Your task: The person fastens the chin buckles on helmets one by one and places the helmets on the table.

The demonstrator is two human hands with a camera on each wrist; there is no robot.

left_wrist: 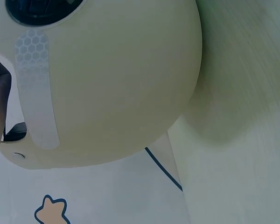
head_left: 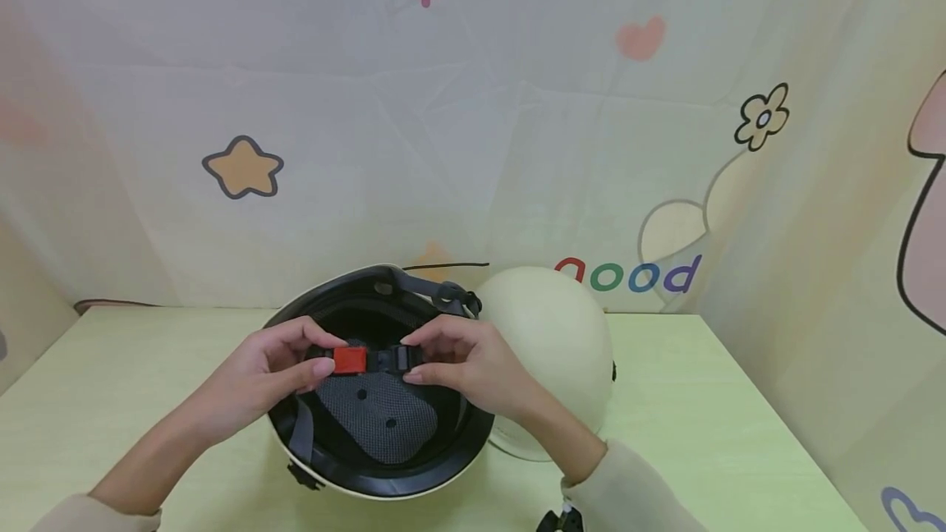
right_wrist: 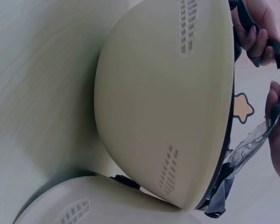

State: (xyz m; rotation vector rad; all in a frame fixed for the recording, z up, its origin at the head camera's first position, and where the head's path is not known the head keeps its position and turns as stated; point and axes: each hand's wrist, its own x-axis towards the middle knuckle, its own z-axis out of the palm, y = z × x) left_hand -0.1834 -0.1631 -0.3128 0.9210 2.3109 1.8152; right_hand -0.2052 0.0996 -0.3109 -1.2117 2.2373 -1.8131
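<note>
A cream helmet (head_left: 399,489) lies upside down on the table, its black lining and grey mesh pad (head_left: 377,417) facing up. Over its opening, my left hand (head_left: 259,368) pinches the red buckle end (head_left: 350,360) of the chin strap between thumb and fingers. From the other side, my right hand (head_left: 469,360) pinches the black buckle end (head_left: 402,359). Both buckle ends lie in one line, close together. In the right wrist view, a strap with a clear sleeve (right_wrist: 249,144) runs up to the right hand. The left wrist view mostly shows the helmet's shell (left_wrist: 121,93).
A second cream helmet (head_left: 550,335) sits dome up, right beside the first and partly behind my right forearm. The pale wooden table (head_left: 687,425) ends at a printed cloth backdrop (head_left: 332,105). A small black item (head_left: 560,520) shows below the right sleeve.
</note>
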